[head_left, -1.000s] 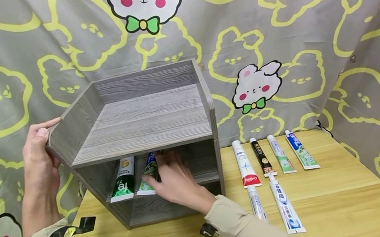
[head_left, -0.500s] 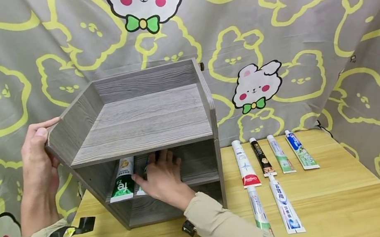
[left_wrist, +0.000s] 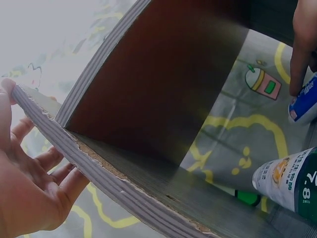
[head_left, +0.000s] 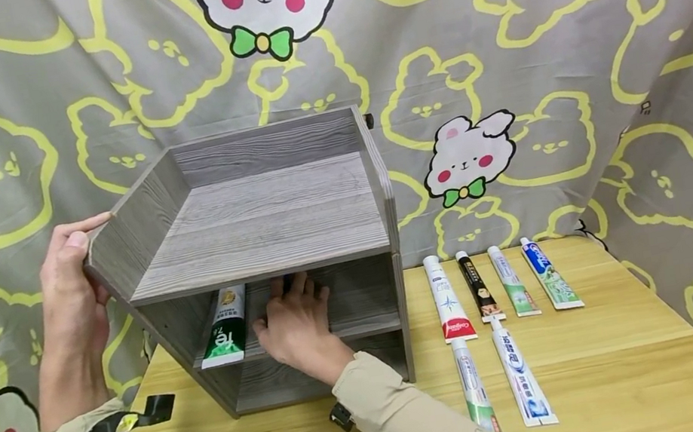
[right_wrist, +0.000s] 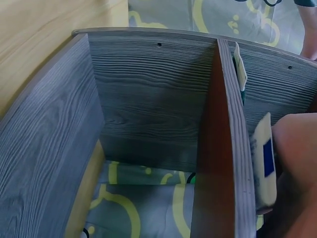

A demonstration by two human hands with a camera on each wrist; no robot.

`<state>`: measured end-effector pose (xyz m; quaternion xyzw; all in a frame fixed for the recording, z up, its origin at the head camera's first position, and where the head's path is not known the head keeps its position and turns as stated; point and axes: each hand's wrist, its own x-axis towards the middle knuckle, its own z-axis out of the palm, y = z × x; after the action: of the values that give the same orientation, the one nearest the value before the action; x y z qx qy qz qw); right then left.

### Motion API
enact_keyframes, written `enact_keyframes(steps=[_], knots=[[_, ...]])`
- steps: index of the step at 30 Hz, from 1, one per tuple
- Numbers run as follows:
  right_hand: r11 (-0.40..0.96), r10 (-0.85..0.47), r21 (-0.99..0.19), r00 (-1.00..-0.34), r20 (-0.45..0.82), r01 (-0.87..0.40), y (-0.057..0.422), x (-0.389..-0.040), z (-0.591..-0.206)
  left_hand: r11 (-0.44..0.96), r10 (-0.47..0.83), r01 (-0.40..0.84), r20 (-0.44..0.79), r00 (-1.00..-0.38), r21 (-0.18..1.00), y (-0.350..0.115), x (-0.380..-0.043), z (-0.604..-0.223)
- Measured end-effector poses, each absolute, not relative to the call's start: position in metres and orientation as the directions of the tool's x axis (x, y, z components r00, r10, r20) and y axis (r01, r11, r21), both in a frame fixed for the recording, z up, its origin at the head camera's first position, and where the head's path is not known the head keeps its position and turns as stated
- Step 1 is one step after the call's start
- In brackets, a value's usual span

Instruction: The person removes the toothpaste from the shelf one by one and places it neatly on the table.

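Observation:
My left hand (head_left: 69,285) grips the left side panel of a grey wood-grain shelf unit (head_left: 271,217), its thumb on the panel's front edge. My right hand (head_left: 299,327) reaches into the middle compartment with its fingers extended towards the back. Under it lies a toothpaste tube, hidden in the head view. The left wrist view shows this tube's blue end (left_wrist: 304,104) with a fingertip on it, and the right wrist view its pale flat end (right_wrist: 265,166) beside the hand. To its left, a green and white toothpaste tube (head_left: 225,328) lies on the same shelf.
On the wooden table (head_left: 631,352), right of the unit, lie several more toothpaste tubes, among them a red and white one (head_left: 449,302), a black one (head_left: 478,286) and a blue-green one (head_left: 550,273). A patterned curtain (head_left: 501,68) hangs behind.
My right hand has shifted left and come over the blue-green tube, which is now hidden in the head view. My left hand has stayed on the panel.

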<state>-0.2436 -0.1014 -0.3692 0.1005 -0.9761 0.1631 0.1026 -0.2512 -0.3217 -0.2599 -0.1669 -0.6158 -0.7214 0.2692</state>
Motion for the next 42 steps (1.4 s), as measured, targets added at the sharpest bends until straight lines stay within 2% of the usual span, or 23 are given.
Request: enact_keyframes(steps=[7, 12, 19, 31, 35, 42], knots=[[0.949, -0.167, -0.223, -0.955, 0.246, -0.224, -0.102, -0.243, -0.372, -0.118, -0.199, 0.594, 0.567, -0.799, 0.796, -0.32, -0.252, -0.26], [0.932, -0.202, -0.246, -0.944, 0.26, -0.267, -0.096, -0.238, -0.374, -0.111, -0.214, 0.593, 0.564, -0.798, 0.797, -0.319, -0.252, -0.26], [0.877, -0.262, -0.268, -0.865, 0.427, -0.398, -0.082, -0.227, -0.378, -0.128, -0.189, 0.592, 0.567, -0.802, 0.796, -0.321, -0.252, -0.26], [0.813, -0.255, -0.275, -0.739, 0.624, -0.513, -0.065, -0.206, -0.375, -0.106, -0.191, 0.592, 0.567, -0.801, 0.799, -0.323, -0.251, -0.261], [0.776, -0.261, -0.309, -0.726, 0.637, -0.55, -0.056, -0.198, -0.373, -0.119, -0.192, 0.591, 0.565, -0.802, 0.798, -0.323, -0.252, -0.26], [0.664, -0.265, -0.467, -0.768, 0.583, -0.583, -0.037, -0.184, -0.371, -0.129, -0.194, 0.584, 0.557, -0.807, 0.801, -0.322, -0.252, -0.26]])
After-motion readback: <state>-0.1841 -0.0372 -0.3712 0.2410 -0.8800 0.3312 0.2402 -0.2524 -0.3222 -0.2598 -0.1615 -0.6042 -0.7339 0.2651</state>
